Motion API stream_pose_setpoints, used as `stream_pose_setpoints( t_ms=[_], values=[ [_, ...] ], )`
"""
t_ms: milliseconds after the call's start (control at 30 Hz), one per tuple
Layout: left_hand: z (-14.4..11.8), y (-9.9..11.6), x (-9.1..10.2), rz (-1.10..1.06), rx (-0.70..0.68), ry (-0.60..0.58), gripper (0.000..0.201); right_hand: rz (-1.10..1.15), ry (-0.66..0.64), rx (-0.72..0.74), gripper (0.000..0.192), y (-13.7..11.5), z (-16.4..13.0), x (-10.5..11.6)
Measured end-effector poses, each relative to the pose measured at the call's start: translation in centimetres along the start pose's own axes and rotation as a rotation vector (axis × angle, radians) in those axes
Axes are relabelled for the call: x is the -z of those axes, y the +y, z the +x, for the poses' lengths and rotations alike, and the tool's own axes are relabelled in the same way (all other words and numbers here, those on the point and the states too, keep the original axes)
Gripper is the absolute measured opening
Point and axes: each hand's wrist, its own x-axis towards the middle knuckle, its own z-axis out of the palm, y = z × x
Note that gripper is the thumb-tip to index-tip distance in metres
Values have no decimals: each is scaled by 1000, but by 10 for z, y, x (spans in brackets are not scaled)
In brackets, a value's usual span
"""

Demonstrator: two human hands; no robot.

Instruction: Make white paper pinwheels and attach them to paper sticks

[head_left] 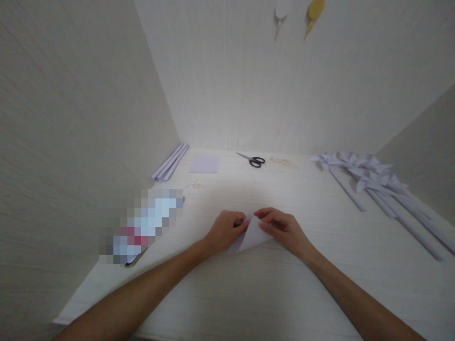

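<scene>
Between my hands, low over the middle of the white table, is a sheet of white paper [254, 234] partly folded over on itself into a triangle-like shape. My left hand [227, 229] pinches its left side between thumb and fingers. On the other side, my right hand [280, 229] grips the upper right edge, its fingertips near the paper's top corner. Part of the paper is hidden behind the fingers of both hands.
Black-handled scissors [255, 161] and a flat square of paper [204, 164] lie at the back. Rolled paper sticks [171, 162] rest at the left wall. Several paper pinwheels on sticks [377, 177] are piled at right. A pixelated device-like object [152, 222] lies left.
</scene>
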Motion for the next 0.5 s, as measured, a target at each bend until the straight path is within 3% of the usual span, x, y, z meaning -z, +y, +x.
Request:
stream_pose_setpoints(
  t_ms=[133, 300, 367, 500],
  values=[
    [-1, 1, -1, -42, -8, -28, 33, -8, 1, -119, 20, -4, -1, -2],
    [-1, 5, 1, -147, -4, 17, 35, 2, 127, -168, 24, -4, -3, -3],
    [-1, 7, 1, -263, 14, 31, 38, -12, 194, -160, 23, -2, -2, -4],
    [-3, 7, -2, -520, 118, -56, 35, -27, 307, -130, 20, -1, -2, -4]
  ],
)
